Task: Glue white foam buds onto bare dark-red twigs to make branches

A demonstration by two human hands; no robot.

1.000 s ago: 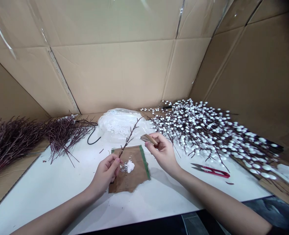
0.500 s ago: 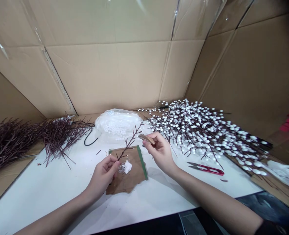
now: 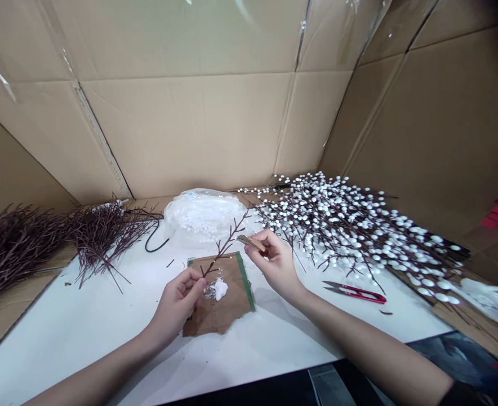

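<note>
Pinched in my left hand (image 3: 181, 299) is the lower end of a bare brown artificial twig (image 3: 221, 250), which slants up and to the right. My right hand (image 3: 274, 262) grips a small flat strip of cardboard (image 3: 252, 242), its tip beside the twig's upper side branches. Below both hands lies a brown cardboard square (image 3: 227, 316) with green tape along its right edge. A blob of white paste (image 3: 220, 290) sits on it, close to my left fingertips.
A clear plastic bag of small white balls (image 3: 204, 217) stands at the back. Bundles of bare twigs (image 3: 101, 234) lie left. White-tipped branches (image 3: 337, 220) are heaped at right, with red thread snips (image 3: 354, 291) in front. Cardboard walls (image 3: 190, 129) enclose the table.
My right hand has shifted very slightly, and the cardboard strip lies at a flatter angle near the twig. My left hand and the twig have hardly moved.
</note>
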